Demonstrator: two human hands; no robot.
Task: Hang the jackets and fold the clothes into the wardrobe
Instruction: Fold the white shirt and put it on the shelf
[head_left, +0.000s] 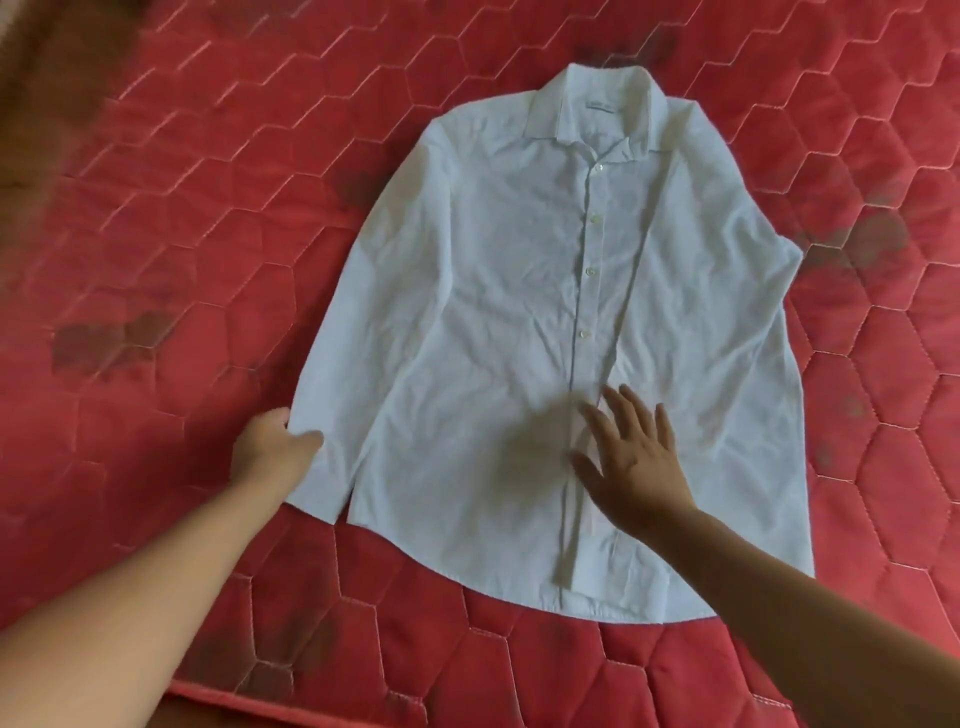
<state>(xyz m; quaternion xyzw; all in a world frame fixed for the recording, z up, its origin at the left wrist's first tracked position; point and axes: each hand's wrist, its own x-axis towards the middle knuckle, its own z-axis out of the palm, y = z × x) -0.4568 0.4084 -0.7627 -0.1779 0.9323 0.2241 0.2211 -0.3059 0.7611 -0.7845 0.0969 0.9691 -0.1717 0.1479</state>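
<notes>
Two hands: left hand (270, 449) pinches shirt (493, 291) cuff (right hand (631, 457) splayed flat).

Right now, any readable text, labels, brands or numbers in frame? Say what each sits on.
Neck label inside the collar of the white shirt: a short dark line of print, too small and blurred to read.
Red quilted mattress: no text, only stitched hexagons.
Nothing else in view carries words, numbers or signs.
</notes>
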